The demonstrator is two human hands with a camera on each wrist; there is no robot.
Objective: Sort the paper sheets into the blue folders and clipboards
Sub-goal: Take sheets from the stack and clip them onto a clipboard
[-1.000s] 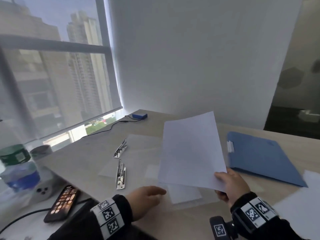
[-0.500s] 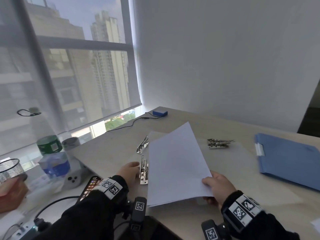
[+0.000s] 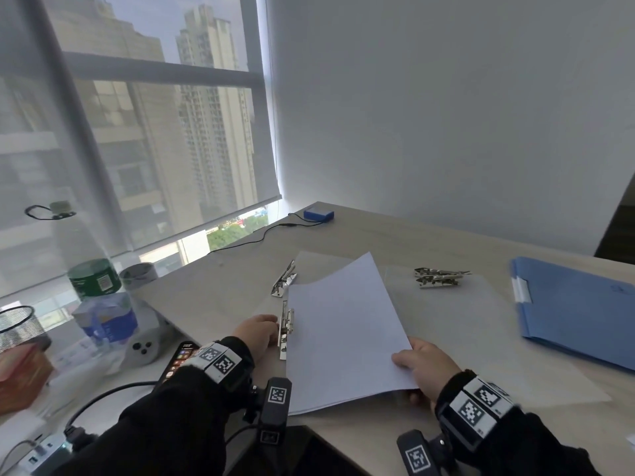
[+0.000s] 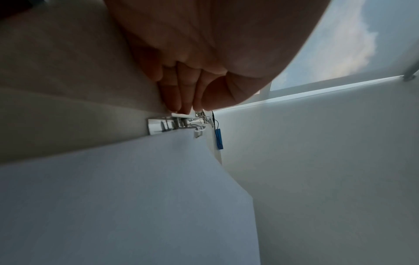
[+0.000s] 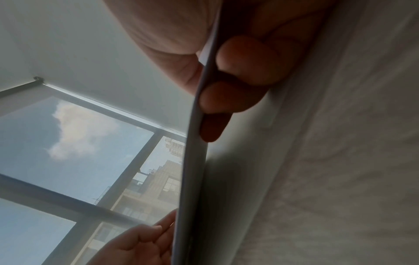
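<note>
My right hand (image 3: pixel 417 362) pinches the near right corner of a white paper sheet (image 3: pixel 343 331), thumb on top and fingers beneath, as the right wrist view shows (image 5: pixel 206 71). The sheet lies low over a clear clipboard (image 3: pixel 464 321), its left edge beside a metal clip (image 3: pixel 285 333). My left hand (image 3: pixel 264 329) has straight fingertips (image 4: pixel 179 105) touching that clip's lever (image 4: pixel 167 125). A blue folder (image 3: pixel 577 310) lies shut at the right, apart from both hands.
Two more metal clips (image 3: pixel 283 280) (image 3: pixel 438 277) sit on clear boards further back. A phone (image 3: pixel 178 362), water bottle (image 3: pixel 99 304) and mesh cup (image 3: pixel 17 328) crowd the left edge. A small blue device (image 3: pixel 319 214) with a cable lies by the window.
The sheet has come down from upright and moved left to the clip. My left hand has reached forward onto the clip. The head view has swung left.
</note>
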